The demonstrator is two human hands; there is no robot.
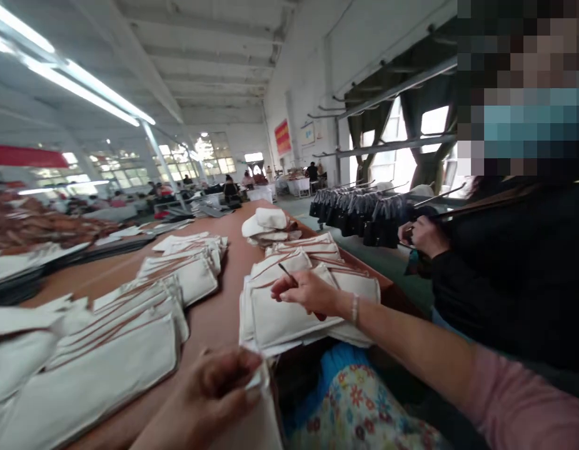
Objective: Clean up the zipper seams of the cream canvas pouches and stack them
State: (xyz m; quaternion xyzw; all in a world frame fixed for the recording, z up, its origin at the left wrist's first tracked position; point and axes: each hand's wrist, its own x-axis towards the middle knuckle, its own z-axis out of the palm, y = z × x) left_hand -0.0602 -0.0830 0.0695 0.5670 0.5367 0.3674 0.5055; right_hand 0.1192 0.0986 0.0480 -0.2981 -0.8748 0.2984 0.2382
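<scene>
My left hand (214, 390) is closed at the table's front edge, thumb and fingers pinching the corner of a white fabric piece (256, 419). Much of that piece is out of frame or behind the hand. My right hand (312, 292) is closed around a thin stick-like tool (284, 270). Its dark tip pokes up past the fingers, and a reddish end shows under the palm; its exact kind is unclear. Below that hand lies a stack of white pieces (280, 319) with brown edging.
Rows of similar white pieces (130, 356) cover the left of the brown table (233, 269). Farther back sits a white bundle (266, 225). A co-worker in dark clothing (496, 275) stands close on the right, near a rack of dark hanging items (359, 212).
</scene>
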